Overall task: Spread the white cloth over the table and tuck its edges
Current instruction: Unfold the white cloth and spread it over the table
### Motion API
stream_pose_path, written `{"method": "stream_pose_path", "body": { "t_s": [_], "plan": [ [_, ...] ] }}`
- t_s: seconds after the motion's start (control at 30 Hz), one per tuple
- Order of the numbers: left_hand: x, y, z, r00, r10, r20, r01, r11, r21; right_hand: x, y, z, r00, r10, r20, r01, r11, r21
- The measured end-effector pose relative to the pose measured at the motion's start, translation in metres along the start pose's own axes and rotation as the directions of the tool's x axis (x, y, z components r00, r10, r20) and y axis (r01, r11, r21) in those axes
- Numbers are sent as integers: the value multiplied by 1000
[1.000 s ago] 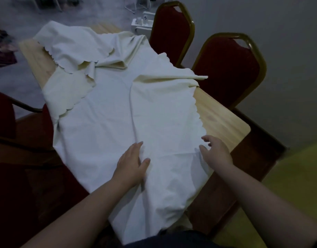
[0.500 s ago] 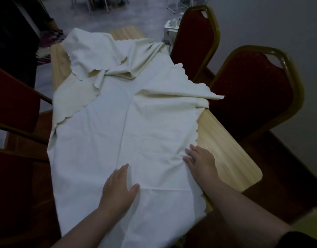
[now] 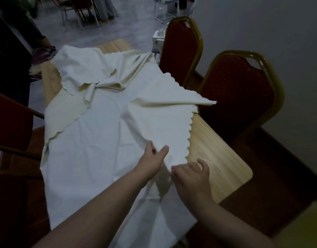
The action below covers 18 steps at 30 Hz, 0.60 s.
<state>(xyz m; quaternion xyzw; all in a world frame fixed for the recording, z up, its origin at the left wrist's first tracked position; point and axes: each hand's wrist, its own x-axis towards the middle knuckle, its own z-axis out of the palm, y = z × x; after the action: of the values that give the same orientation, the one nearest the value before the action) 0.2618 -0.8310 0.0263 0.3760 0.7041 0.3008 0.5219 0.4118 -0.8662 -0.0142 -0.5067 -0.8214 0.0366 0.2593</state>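
Observation:
The white cloth with scalloped edges lies rumpled and partly folded over the light wooden table. Its far end is bunched in folds, and its near end hangs over the table's front edge. My left hand pinches a raised fold of the cloth between thumb and fingers near the scalloped right edge. Just to its right, my right hand grips the same fold with curled fingertips, lower down. The right strip of the tabletop is bare wood.
Two red padded chairs with gold frames stand along the table's right side by a grey wall. Another red chair stands at the left. A person in dark clothes stands at the far left.
Both hands lay flat on the cloth before. They have come together near the scalloped right edge, and now they pinch and lift a fold of it.

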Motion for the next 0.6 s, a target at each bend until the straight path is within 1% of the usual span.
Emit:
{"method": "stream_pose_path", "body": {
  "t_s": [0.03,0.07,0.13,0.2,0.23,0.27,0.3,0.37,0.4,0.43,0.5,0.53,0.6],
  "plan": [
    [3,4,4,998,-53,-32,52,999,-14,-8,-9,-2,1000,-24,-7,25,1000,11],
    [6,4,6,992,-80,-93,83,996,25,-17,-18,-2,998,-58,-9,58,998,27],
    [5,-2,4,975,-77,-207,110,982,152,-35,-29,2,988,-150,30,146,984,100],
    [-3,-13,-4,972,-67,-226,112,974,195,-47,-31,3,962,-213,173,171,958,230],
    [-7,-20,-8,975,-70,-210,113,973,203,-48,-29,2,943,-218,251,147,951,273],
    [-11,-27,-13,978,-73,-197,114,973,202,-46,-24,-1,930,-191,314,97,952,291],
    [-15,-33,-19,978,-77,-193,115,974,194,-41,-20,-6,927,-121,355,11,955,296],
    [-22,-40,-30,977,-70,-202,111,975,195,-24,-6,-16,927,83,365,-193,942,276],
    [-25,-43,-36,976,-73,-204,116,971,208,-14,0,-19,925,168,340,-264,929,259],
    [-28,-44,-40,977,-71,-199,116,968,222,-2,8,-22,928,232,291,-305,923,234],
    [-35,-47,-48,979,-74,-187,120,961,248,23,16,-22,936,286,206,-324,928,183],
    [-38,-47,-50,981,-71,-180,117,959,257,35,17,-20,936,298,186,-330,928,172],
    [-45,-50,-52,984,-63,-170,107,957,268,59,17,-9,923,322,211,-358,920,160]
  ]
}}
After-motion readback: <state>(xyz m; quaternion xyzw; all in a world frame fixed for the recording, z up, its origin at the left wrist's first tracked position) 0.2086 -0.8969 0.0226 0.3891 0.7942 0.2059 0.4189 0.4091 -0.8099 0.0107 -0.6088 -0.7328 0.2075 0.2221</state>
